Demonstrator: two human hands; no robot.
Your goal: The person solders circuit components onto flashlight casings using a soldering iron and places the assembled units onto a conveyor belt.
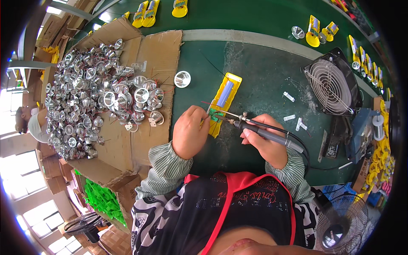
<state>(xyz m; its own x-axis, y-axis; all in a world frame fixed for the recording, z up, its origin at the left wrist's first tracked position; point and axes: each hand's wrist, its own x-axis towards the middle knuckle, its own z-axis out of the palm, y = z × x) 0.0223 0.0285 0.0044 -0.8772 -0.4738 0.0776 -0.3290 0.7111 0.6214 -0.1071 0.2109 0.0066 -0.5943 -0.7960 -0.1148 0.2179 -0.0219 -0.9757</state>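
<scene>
Small electronics assembly workshop: green work mat [255, 68], flattened cardboard box [157, 51] heaped with shiny silver reflector cups [89, 89], rows of yellow plastic housings [146, 12], black-handled soldering iron [263, 132], grey desk fan [331, 83], stacked cartons [53, 170].

the left hand [190, 131] rests on the green table [263, 72], fingers curled, pinching thin wires at the lower end of a yellow plastic housing [224, 102] that lies flat with a pale blue cell in it. the right hand [265, 142] grips a soldering iron [255, 129] like a pen, its tip touching a small green circuit board [215, 114] on the housing. to the left, a flattened cardboard box [148, 55] carries a heap of shiny silver reflectors [93, 97]. one reflector [182, 79] lies alone on the table. a small black fan [331, 83] stands at the right.
</scene>
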